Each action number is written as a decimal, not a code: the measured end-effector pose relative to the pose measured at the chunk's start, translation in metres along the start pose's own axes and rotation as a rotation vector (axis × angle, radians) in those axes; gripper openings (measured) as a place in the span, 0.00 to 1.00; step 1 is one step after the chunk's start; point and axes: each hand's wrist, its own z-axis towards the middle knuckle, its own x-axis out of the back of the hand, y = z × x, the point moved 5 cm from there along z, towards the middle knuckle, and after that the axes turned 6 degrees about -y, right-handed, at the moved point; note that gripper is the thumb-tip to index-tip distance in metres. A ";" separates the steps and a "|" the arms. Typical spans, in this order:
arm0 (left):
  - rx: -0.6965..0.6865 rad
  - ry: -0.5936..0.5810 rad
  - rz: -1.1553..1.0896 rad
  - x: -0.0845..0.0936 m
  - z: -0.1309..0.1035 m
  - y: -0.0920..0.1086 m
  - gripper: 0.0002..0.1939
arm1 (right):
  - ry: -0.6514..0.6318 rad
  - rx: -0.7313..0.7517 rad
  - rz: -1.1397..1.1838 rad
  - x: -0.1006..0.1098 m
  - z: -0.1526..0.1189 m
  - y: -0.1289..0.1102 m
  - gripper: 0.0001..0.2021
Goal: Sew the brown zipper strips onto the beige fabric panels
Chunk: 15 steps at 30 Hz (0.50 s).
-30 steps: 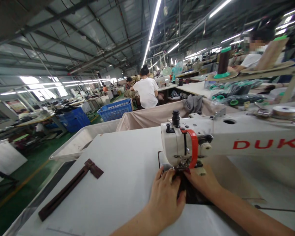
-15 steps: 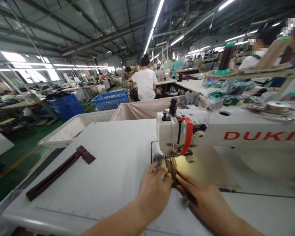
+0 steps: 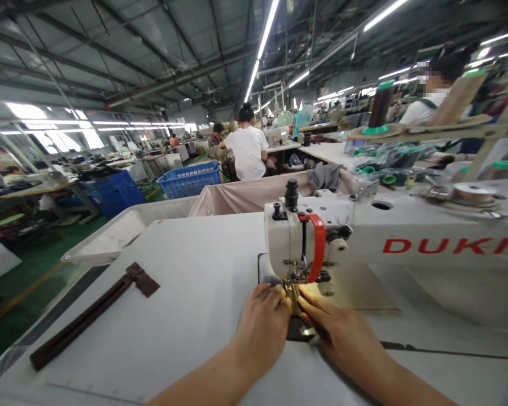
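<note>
A narrow brown fabric strip point(image 3: 293, 299) lies under the presser foot of a white sewing machine point(image 3: 284, 237). My left hand point(image 3: 266, 318) is at its left side, fingers curled and pressed down on it near the needle. On the right side, my right hand point(image 3: 336, 327) lays its fingers close together along the strip's edge. A darker end of the strip shows between my hands. Something small and shiny sits beneath my right fingers; its kind is unclear. A dark brown strip with a slit point(image 3: 88, 316) and a folded crosspiece lies apart on the left of the table.
The pale worktable point(image 3: 186, 270) has ruler marks by its front edge. Behind it stand a white bin point(image 3: 110, 231), a cloth-lined bin point(image 3: 232, 197) and a blue basket point(image 3: 190, 179). Thread cones point(image 3: 381, 107) rise at right. A person in a white shirt point(image 3: 248, 149) sits ahead.
Both hands have moved slightly closer to the needle, with the strip between them. The whole scene sits a little lower in view. The strip at left lies still.
</note>
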 end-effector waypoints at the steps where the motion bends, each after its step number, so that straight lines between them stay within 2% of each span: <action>1: -0.003 0.025 -0.012 -0.001 -0.003 0.001 0.10 | 0.019 0.015 -0.020 0.000 -0.001 -0.001 0.22; 4: -0.017 0.128 0.005 -0.006 -0.014 0.001 0.09 | 0.098 0.093 -0.072 0.000 -0.002 -0.004 0.21; 7: -0.078 0.155 0.080 -0.013 -0.017 0.001 0.08 | 0.165 0.136 -0.090 0.000 -0.002 -0.002 0.20; 10: -0.094 0.137 0.089 -0.015 -0.015 -0.002 0.07 | 0.132 0.119 -0.074 -0.003 0.002 0.004 0.21; 15: -0.033 0.073 -0.007 -0.007 -0.005 -0.006 0.07 | 0.029 0.034 -0.021 -0.016 0.006 0.014 0.21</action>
